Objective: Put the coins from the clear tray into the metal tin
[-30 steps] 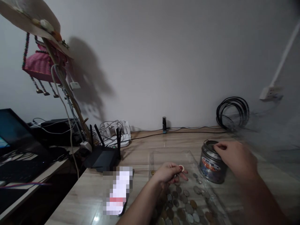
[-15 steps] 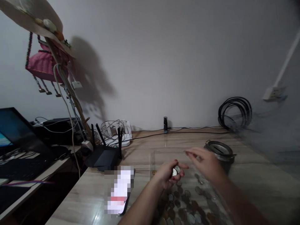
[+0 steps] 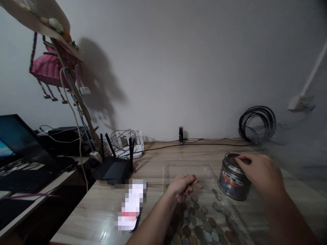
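My left hand (image 3: pixel 183 187) hovers over a spread of loose coins (image 3: pixel 201 221) lying on a clear plastic sheet (image 3: pixel 178 170), its fingers curled around a coin at the fingertips. My right hand (image 3: pixel 258 172) reaches over the open top of a small round metal tin (image 3: pixel 231 182) with a printed label, its fingertips at the tin's rim. Whether that hand holds a coin is hidden. The tin stands upright on the wooden table (image 3: pixel 158 160), right of the coins.
A phone (image 3: pixel 130 206) lies left of the coins. A black router (image 3: pixel 112 168) and a white power strip (image 3: pixel 129 144) sit at the back left, a small black bottle (image 3: pixel 181 135) and a coil of black cable (image 3: pixel 257 124) by the wall. A laptop (image 3: pixel 17 143) is far left.
My right hand went from the tin to my left hand and back to the tin's rim. My left hand stayed over the coins.
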Motion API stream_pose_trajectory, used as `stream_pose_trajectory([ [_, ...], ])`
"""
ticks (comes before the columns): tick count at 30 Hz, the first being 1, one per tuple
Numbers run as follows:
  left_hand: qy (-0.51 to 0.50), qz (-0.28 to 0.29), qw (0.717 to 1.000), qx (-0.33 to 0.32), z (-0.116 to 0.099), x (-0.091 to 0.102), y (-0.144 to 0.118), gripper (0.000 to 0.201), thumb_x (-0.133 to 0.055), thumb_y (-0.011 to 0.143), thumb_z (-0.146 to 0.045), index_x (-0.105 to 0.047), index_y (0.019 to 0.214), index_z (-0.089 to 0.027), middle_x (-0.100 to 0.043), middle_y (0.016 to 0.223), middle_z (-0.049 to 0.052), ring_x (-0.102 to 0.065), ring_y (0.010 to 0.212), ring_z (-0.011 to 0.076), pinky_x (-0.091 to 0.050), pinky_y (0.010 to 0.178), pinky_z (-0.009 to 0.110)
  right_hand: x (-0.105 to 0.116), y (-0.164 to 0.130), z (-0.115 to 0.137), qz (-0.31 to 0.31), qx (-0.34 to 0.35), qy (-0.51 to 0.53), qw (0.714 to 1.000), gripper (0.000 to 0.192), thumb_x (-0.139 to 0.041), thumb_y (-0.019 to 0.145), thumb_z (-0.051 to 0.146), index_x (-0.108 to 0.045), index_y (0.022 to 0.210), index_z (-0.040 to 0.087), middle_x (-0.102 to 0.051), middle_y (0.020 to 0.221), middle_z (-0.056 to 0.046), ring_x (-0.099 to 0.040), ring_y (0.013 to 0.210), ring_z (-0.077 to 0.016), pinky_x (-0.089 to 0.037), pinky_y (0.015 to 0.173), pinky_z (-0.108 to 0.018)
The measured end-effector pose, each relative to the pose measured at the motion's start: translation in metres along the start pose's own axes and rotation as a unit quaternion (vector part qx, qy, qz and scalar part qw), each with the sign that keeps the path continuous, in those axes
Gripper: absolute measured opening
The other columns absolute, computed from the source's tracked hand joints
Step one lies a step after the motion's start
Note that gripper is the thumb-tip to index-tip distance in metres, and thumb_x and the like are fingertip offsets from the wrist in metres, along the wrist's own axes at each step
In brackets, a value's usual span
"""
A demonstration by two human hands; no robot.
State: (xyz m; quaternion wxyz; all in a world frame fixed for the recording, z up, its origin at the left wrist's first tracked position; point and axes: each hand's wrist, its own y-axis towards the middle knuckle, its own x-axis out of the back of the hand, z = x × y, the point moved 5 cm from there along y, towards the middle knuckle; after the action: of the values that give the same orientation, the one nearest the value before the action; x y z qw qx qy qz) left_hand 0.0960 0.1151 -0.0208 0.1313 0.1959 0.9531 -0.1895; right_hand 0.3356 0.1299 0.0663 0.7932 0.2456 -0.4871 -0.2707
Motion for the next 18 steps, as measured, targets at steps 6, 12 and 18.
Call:
stream_pose_trajectory([
  [6, 0.028, -0.029, 0.999, -0.036, 0.001, 0.003, 0.005, 0.047, -0.060, 0.067, -0.060, -0.048, 0.062, -0.015, -0.046, 0.040, -0.006, -0.024, 0.028, 0.0009, -0.007, 0.036, 0.020, -0.043, -0.044, 0.097, 0.227, 0.118, 0.162, 0.953, 0.030, -0.041, 0.081, 0.036, -0.067, 0.073, 0.022, -0.068, 0.074, -0.005, -0.059, 0.067, -0.0192, -0.042, 0.061, -0.029],
  [12, -0.020, -0.016, 1.000, -0.005, 0.000, -0.003, -0.002, 0.036, -0.050, 0.079, -0.050, -0.051, 0.069, -0.015, -0.047, 0.044, -0.005, -0.024, 0.030, 0.0018, -0.005, 0.036, 0.018, -0.058, -0.054, 0.107, 0.321, 0.102, 0.194, 0.921, 0.028, -0.046, 0.079, 0.035, -0.065, 0.063, 0.023, -0.066, 0.063, -0.003, -0.057, 0.060, -0.0183, -0.040, 0.057, -0.029],
  [18, -0.086, 0.004, 0.994, 0.070, 0.003, -0.005, -0.004, 0.014, -0.052, 0.075, -0.024, -0.056, 0.080, -0.012, -0.054, 0.056, -0.001, -0.032, 0.034, 0.0016, -0.006, 0.036, 0.016, -0.001, -0.002, 0.008, 0.033, -0.054, -0.069, 0.996, 0.030, -0.047, 0.074, 0.043, -0.067, 0.065, 0.022, -0.066, 0.079, -0.007, -0.057, 0.069, -0.0216, -0.035, 0.053, -0.030],
])
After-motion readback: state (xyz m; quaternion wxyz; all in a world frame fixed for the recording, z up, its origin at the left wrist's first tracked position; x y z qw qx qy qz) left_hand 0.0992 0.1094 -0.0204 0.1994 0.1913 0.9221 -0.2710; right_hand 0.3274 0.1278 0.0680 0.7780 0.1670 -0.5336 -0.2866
